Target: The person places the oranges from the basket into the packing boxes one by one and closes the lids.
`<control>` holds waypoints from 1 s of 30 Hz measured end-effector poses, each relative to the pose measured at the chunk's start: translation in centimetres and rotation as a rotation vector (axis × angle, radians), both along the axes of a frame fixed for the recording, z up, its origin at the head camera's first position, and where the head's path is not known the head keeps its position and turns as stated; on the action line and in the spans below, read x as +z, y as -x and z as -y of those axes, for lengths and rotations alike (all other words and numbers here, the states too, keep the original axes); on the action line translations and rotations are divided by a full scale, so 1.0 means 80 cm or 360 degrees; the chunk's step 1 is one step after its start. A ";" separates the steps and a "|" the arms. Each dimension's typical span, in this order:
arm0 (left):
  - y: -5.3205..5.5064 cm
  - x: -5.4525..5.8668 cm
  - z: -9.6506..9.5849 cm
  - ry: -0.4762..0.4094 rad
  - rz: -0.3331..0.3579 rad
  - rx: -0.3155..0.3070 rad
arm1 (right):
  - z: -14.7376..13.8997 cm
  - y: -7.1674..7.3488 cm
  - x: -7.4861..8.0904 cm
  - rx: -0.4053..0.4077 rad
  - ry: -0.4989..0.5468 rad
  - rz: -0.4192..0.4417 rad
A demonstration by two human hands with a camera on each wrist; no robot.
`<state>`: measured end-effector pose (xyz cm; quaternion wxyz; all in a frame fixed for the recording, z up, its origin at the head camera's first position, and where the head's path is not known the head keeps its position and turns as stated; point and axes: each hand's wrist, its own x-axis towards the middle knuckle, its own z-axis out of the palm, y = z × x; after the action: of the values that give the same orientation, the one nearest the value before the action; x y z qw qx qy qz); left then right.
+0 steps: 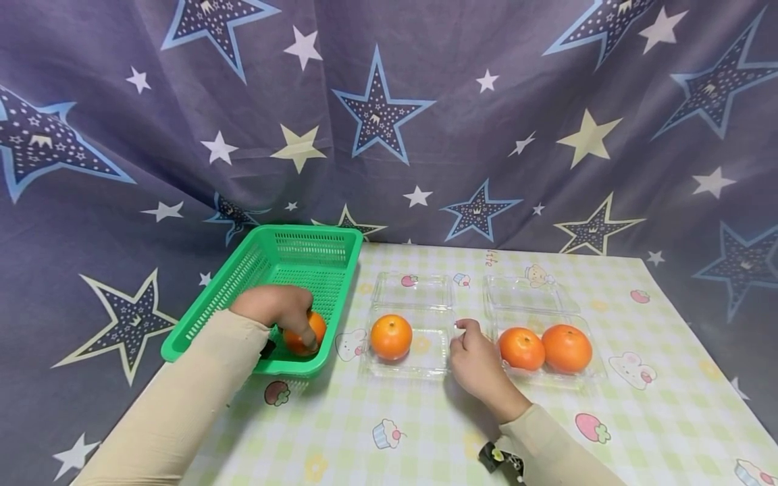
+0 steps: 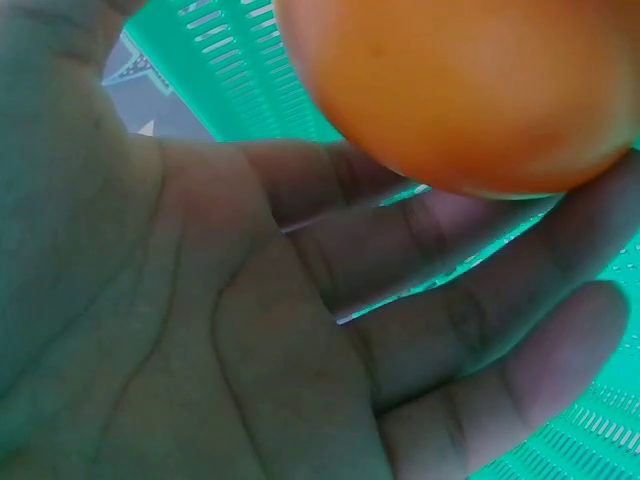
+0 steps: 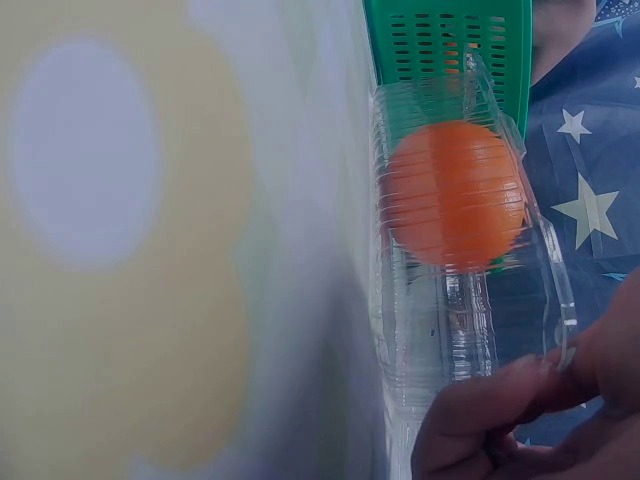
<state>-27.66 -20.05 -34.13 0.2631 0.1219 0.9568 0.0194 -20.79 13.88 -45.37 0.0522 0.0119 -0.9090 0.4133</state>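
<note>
Inside the green basket, my left hand grips an orange, its fingers curled around the fruit. The left wrist view shows the palm and the fingers under the orange's skin. My right hand pinches the right rim of an open clear plastic box between thumb and fingers. A single orange sits in the left side of that box. Right of my right hand is a second open clear box, holding two oranges side by side.
A checked tablecloth with cartoon prints covers the table. Behind it hangs a dark curtain with stars. The basket stands at the table's left edge, and both box lids lie folded back toward the curtain.
</note>
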 end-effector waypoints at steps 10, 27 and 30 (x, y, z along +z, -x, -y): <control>-0.001 0.000 0.004 -0.0002 -0.0038 -0.0001 | 0.001 -0.001 -0.002 -0.0008 0.0008 -0.0014; 0.005 0.022 0.008 -0.0052 -0.0417 -0.0048 | 0.000 0.000 0.001 -0.0007 0.0012 -0.0003; 0.004 0.026 0.007 -0.0064 -0.0483 -0.0049 | 0.000 0.000 0.000 -0.0009 0.0018 0.0000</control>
<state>-28.01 -20.60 -32.09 0.1133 0.1435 0.9830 0.0158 -20.79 13.84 -45.34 0.0535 0.0090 -0.9067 0.4184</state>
